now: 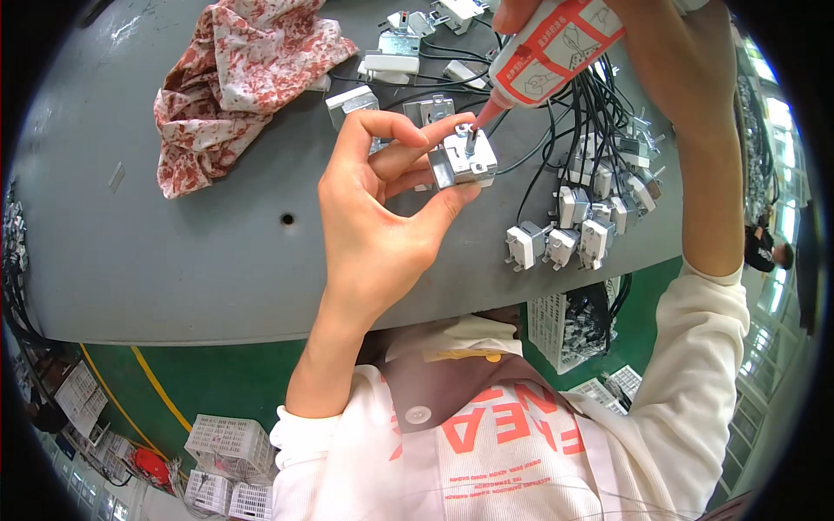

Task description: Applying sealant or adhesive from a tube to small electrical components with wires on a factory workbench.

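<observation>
Between the thumb and fingers of my left hand (369,217) is a small white-and-metal electrical part (477,165) with an upright metal shaft, held above the grey table (208,278). My right hand (673,48) grips a red-and-white squeeze bottle (560,52), tilted with its pink nozzle (492,109) down. The nozzle tip sits at or just above the shaft; I cannot tell whether they touch. Behind my left hand lie several similar parts (391,65) with black cables. A bunch of more such parts (598,195) rests to the right, cables gathered under the bottle.
A crumpled red-and-white patterned cloth (239,82) lies at the far left of the table. A white crate (547,334) of cabled parts stands below the table's near edge. More white crates (230,445) sit on the floor at lower left. Another person (764,250) is off at the right.
</observation>
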The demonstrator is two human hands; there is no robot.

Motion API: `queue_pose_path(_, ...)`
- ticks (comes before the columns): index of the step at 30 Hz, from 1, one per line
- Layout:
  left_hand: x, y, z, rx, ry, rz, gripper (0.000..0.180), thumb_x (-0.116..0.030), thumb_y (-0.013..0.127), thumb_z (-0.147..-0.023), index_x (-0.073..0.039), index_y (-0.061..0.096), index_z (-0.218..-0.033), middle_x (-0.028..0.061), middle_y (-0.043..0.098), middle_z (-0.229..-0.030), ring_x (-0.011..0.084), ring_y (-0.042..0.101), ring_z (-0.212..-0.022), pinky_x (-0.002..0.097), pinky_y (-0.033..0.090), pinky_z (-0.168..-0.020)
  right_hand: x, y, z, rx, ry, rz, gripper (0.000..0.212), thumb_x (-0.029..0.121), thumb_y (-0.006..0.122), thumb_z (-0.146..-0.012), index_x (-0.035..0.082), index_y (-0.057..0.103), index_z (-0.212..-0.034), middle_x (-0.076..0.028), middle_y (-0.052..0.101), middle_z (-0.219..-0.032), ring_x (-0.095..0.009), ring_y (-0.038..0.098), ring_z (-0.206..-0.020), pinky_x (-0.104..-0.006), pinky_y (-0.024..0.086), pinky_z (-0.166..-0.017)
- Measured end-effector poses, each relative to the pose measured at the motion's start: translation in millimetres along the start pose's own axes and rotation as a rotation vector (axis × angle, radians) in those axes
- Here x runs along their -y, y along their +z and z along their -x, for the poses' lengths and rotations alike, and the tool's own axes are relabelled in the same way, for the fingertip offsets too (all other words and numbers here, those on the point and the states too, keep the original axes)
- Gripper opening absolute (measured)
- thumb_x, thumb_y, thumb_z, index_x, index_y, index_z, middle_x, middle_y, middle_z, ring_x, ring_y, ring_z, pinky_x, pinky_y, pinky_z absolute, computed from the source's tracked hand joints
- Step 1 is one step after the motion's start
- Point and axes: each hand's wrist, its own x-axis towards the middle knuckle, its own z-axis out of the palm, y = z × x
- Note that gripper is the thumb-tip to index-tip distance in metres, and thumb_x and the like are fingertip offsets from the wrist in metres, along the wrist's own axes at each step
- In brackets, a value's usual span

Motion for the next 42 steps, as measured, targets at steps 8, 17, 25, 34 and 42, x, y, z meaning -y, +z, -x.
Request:
queue_pose_path(8,0,2,0,-0.041,0.018,0.019,0.040,0.011,0.066,-0.067,-0.005,0.037,-0.090,0.0198,0.064,-0.101,0.0100,0.061,-0.079,0.0233,0.050,-0.075,-2,6,8,-0.091,-0.074,0.100,0.031,0.025,0.050,-0.092,-0.004,0.062,-0.090,-0.015,0.063,-0.073,-0.023,0.065,-0.063,-0.0336,0.055,-0.056)
queue_pose_path(17,1,3,0,-0.023,0.004,0.041,0.042,0.011,0.066,-0.067,-0.006,0.036,-0.090,0.0220,0.062,-0.104,0.0139,0.063,-0.084,0.0255,0.050,-0.077,1,-9,24,-0.081,-0.179,0.164,0.029,0.024,0.052,-0.091,-0.003,0.061,-0.088,-0.015,0.063,-0.073,-0.022,0.063,-0.062,-0.0316,0.053,-0.055)
queue_pose_path(25,3,2,-1,-0.012,-0.019,0.046,0.044,0.012,0.068,-0.066,-0.005,0.036,-0.091,0.0250,0.061,-0.105,0.0162,0.063,-0.086,0.0273,0.051,-0.079,-18,-36,40,-0.081,-0.260,0.229,0.027,0.023,0.055,-0.090,-0.002,0.061,-0.085,-0.014,0.063,-0.073,-0.020,0.062,-0.061,-0.0299,0.052,-0.053)
queue_pose_path(34,1,2,-1,-0.013,-0.022,0.022,0.043,0.013,0.067,-0.066,-0.006,0.037,-0.090,0.0261,0.060,-0.105,0.0176,0.063,-0.088,0.0290,0.052,-0.078,-39,-85,72,-0.042,-0.370,0.279,0.025,0.022,0.057,-0.088,-0.001,0.060,-0.083,-0.013,0.062,-0.073,-0.019,0.061,-0.060,-0.0279,0.050,-0.052)
queue_pose_path(42,-2,0,2,-0.020,-0.048,-0.004,0.042,0.012,0.067,-0.068,-0.006,0.036,-0.089,0.0263,0.058,-0.109,0.0185,0.063,-0.090,0.0283,0.052,-0.078,-9,-21,38,0.013,-0.491,0.300,0.023,0.021,0.059,-0.087,-0.001,0.060,-0.081,-0.012,0.062,-0.073,-0.018,0.059,-0.059,-0.0262,0.049,-0.051)
